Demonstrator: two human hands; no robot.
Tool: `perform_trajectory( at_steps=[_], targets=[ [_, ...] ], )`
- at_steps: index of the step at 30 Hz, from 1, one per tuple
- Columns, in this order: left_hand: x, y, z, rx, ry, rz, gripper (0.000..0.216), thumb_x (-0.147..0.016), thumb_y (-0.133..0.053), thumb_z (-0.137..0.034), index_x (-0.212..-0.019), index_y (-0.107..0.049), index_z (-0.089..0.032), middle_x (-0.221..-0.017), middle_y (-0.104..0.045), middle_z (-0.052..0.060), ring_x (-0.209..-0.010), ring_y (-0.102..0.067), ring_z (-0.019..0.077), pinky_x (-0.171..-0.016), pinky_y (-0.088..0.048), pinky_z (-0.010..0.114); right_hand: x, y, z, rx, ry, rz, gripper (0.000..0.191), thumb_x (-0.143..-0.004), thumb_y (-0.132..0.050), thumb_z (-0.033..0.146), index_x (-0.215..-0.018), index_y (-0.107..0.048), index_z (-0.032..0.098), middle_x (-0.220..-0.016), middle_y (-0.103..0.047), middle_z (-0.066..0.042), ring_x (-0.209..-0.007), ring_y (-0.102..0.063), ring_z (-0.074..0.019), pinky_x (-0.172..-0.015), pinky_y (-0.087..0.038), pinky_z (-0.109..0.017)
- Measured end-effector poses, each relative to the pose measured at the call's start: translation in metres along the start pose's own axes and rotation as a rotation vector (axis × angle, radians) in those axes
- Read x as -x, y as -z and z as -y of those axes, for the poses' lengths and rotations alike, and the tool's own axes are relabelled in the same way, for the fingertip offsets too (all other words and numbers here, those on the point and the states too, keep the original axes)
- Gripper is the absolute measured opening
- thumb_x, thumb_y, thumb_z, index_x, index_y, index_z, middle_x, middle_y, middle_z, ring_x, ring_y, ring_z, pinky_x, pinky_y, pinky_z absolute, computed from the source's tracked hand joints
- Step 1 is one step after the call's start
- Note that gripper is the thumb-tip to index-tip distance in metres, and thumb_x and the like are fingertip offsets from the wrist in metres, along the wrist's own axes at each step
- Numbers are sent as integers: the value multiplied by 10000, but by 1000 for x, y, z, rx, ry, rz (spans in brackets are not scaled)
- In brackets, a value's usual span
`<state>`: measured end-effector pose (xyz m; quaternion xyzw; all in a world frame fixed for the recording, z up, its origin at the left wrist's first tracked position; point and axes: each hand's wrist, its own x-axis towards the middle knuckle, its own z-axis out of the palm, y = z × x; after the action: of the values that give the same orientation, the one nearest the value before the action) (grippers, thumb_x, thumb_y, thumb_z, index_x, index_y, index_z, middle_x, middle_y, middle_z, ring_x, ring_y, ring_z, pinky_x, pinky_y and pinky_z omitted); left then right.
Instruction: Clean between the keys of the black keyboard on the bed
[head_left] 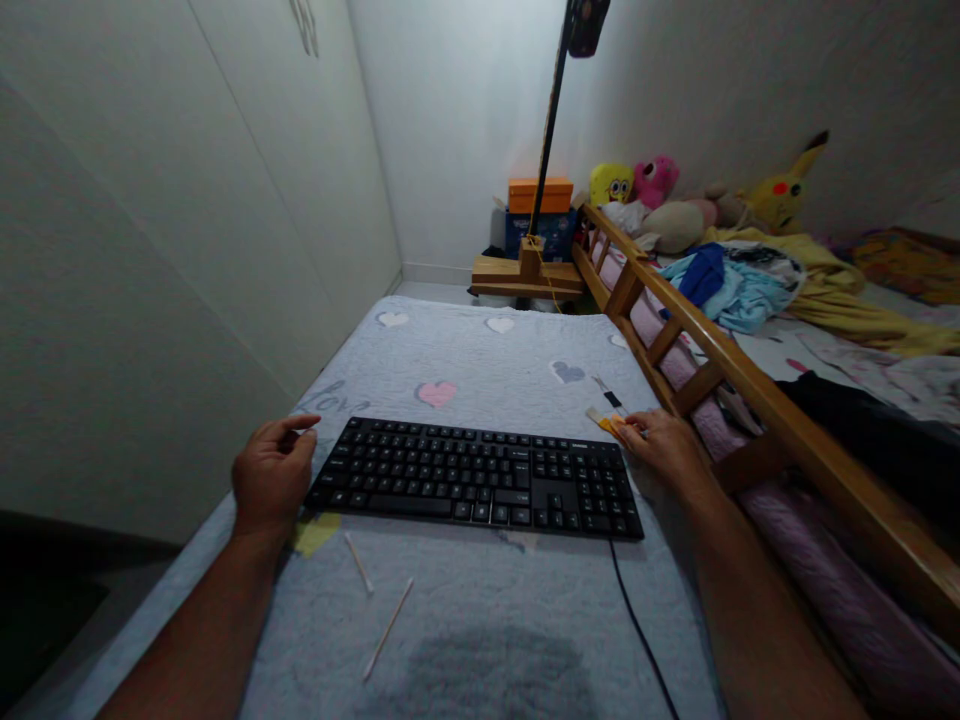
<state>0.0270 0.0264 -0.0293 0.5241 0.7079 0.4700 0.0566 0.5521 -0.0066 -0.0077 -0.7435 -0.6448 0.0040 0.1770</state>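
Setting: a grey-blue blanket (480, 360) with heart patches, seen from above by the person sitting at it, with a white wall on the left and a wooden bed rail (720, 345) on the right.
Keyboard: a black keyboard (480, 482) lies flat across the middle of the blanket, between the two hands. Its cable (637, 625) runs from the near right edge back toward the person.
Left hand: the left hand (271, 478) rests at the keyboard's left end. Its fingers (296, 425) are loosely curled, thumb and forefinger reaching toward the far left corner, and it holds nothing that can be seen.
Right hand: the right hand (664, 447) sits at the keyboard's far right corner, fingertips on a small orange and yellow piece (611, 423). Whether it is pinched or only touched cannot be told.
Near the left wrist: a yellow cloth (315, 532) pokes out just under the keyboard's near left corner.
In front: two thin pale sticks (358, 563) lie loose on the blanket, near the keyboard and apart from both hands.
Beyond the keyboard: a small black and white strip (609, 392) lies just past the orange piece.
Background: a wooden stand base (525, 272) with a dark pole, an orange box (540, 194), and plush toys (780, 195) on the bed beyond the rail.
Risk: the blanket is soft, so the keyboard could probably tip or slide if pushed from one end. The cable lies close to the right forearm and could snag on it. A sweep of either arm could easily scatter the loose sticks.
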Motion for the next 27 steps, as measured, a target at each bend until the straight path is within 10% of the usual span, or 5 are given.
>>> perform_trajectory(
  at_steps=[13, 27],
  targets=[
    [0, -1, 2, 6, 6, 5, 328, -758, -610, -354, -994, -769, -190, -836, -633, 9, -692, -568, 167, -721, -482, 303, 8, 18, -6, -166, -119, -29, 279, -837, -538, 399, -825, -732, 198, -842, -726, -102, -723, -627, -217, -624, -418, -322],
    [2, 0, 2, 6, 13, -3, 312, -773, -618, -340, -1004, -766, -192, -815, -641, 7, -673, -566, 164, -701, -484, 298, 24, 35, -2, -176, -57, 448, 176, -757, -595, 348, -668, -653, 208, -668, -673, -34, -632, -603, -178, -560, -377, -266]
  ],
)
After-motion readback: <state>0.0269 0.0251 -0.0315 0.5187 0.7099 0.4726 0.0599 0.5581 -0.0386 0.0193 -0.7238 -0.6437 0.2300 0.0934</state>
